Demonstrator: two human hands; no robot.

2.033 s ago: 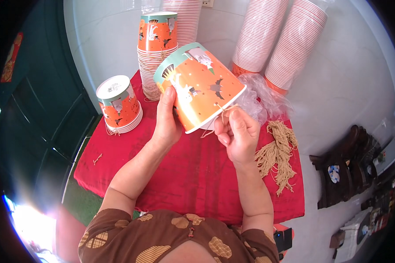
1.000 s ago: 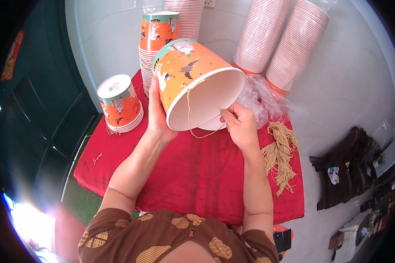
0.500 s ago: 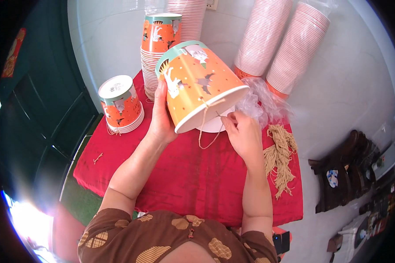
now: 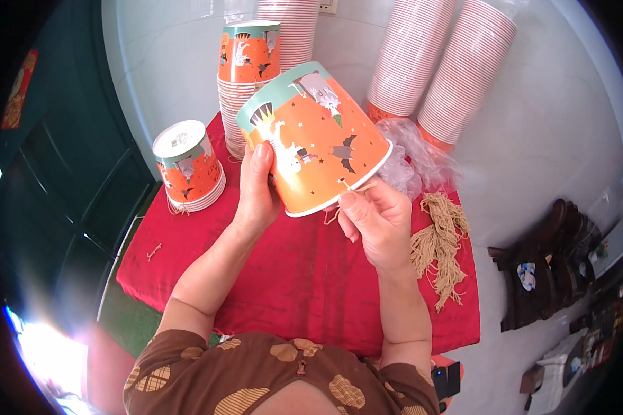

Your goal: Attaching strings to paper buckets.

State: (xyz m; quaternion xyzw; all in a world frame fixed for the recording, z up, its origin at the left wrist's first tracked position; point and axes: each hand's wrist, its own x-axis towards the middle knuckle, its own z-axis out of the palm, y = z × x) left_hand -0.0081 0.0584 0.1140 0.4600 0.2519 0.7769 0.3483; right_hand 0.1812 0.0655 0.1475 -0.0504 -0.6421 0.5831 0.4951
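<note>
The person's left hand held a tapered orange paper bucket with a teal band and a printed dark bat in the air above the red cloth-covered table. Its grip was wide, the thumb lying on the printed side and the fingers largely hidden behind. The bucket was tilted, its teal base end toward the upper left and its white rim toward the lower right. At that rim, the right hand kept a narrow grip, thumb and forefinger pinching a thin tan cord where it met the bucket's side; a loose end hung just below the rim.

A bundle of tan cords lay on the table beside the right wrist, near a crumpled clear plastic bag. To the left stood a short stack of upside-down orange paper buckets, and behind the raised bucket a taller stack of the same kind. Two tall plastic-sleeved columns of nested buckets stood at the back right, side by side. A small scrap of tan cord lay near the table's left edge.
</note>
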